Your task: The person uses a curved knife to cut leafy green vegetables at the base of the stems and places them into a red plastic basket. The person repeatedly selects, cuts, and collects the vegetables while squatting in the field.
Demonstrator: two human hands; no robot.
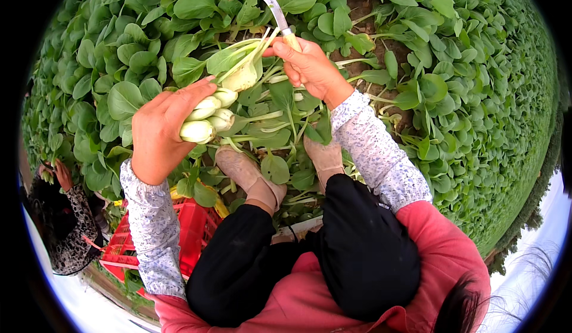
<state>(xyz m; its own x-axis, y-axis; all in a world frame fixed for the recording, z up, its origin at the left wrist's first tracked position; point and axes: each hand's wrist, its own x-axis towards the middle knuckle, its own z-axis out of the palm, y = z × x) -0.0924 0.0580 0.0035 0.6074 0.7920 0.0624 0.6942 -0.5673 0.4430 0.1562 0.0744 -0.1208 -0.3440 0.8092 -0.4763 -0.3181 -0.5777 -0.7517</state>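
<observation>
My left hand [163, 125] is closed around a bunch of bok choy [208, 117], its pale cut bases pointing toward my right side. Just above them, my right hand [308, 67] holds a small curved knife [272, 9] by its light wooden handle, the blade pointing up and away from me. Several loose leaf stalks, one leaf yellowed [242, 77], lie between the two hands; my right thumb and fingers are at their upper ends. Loose leaves [272, 138] litter the ground below, around my shoes.
Growing bok choy [451, 78] surrounds me ahead and on both sides. A red plastic crate [192, 230] stands beside my left leg, with something yellow at its far edge. At the far left, a co-worker [73, 230] in patterned sleeves holds some greens. My shoes [239, 165] rest among leaves.
</observation>
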